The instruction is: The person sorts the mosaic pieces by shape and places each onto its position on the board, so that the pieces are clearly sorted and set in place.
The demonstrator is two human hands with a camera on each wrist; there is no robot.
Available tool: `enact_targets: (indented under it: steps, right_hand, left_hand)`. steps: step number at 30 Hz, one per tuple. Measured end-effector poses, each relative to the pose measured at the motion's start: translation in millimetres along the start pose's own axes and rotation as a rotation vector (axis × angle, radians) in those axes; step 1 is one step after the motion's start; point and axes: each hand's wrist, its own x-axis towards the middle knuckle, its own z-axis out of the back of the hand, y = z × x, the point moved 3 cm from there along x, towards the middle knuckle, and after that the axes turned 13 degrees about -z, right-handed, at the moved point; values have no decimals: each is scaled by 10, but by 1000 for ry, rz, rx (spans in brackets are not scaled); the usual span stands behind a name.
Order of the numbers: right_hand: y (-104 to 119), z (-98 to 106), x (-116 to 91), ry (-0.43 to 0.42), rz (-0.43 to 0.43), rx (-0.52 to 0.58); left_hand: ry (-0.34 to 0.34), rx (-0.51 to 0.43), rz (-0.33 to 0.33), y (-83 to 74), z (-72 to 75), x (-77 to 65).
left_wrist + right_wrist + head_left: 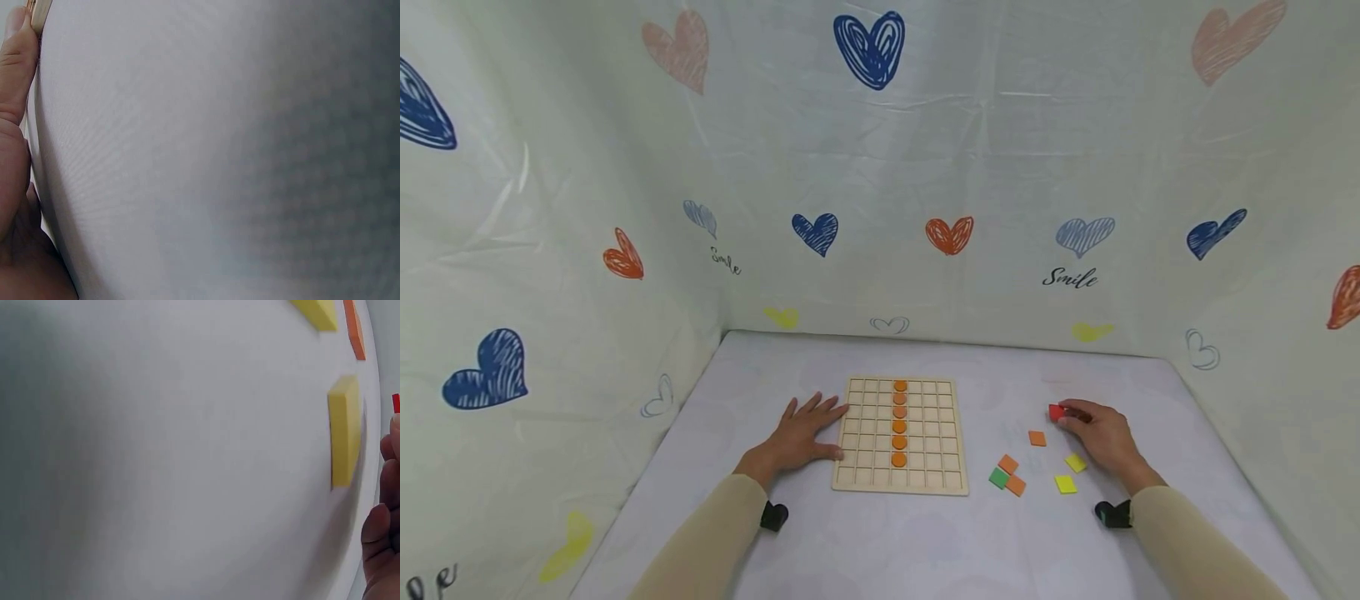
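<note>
A wooden grid board (867, 482) lies on the table, with a column of several orange round pieces (899, 427) down its middle. My left hand (797, 437) rests at the board's left edge, fingers spread and straight, the thumb touching its side. In the left wrist view the thumb (15, 69) meets the wooden edge (41, 15). To the right of the board, my right hand (1097, 432) pinches a red square tile (1056, 412) between thumb and fingertips. A corner of that red tile (396, 403) shows at the right wrist view's edge.
Between board and right hand lie a green tile (998, 477), orange tiles (1037, 438) and two yellow tiles (1065, 484). A white sheet with printed hearts (949, 236) hangs behind and beside the table (865, 550).
</note>
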Motion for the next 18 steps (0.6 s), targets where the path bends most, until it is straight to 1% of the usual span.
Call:
enact_targets:
  steps: [4, 10, 18]
  right_hand:
    - [61, -24, -5, -24, 26, 38]
    - [189, -38, 3, -47, 73, 26]
    - [385, -104, 39, -22, 59, 75]
  left_hand:
    - [0, -1, 7, -6, -4, 0]
    - [-2, 0, 11, -17, -1, -7]
    - [-6, 4, 9, -17, 1, -4]
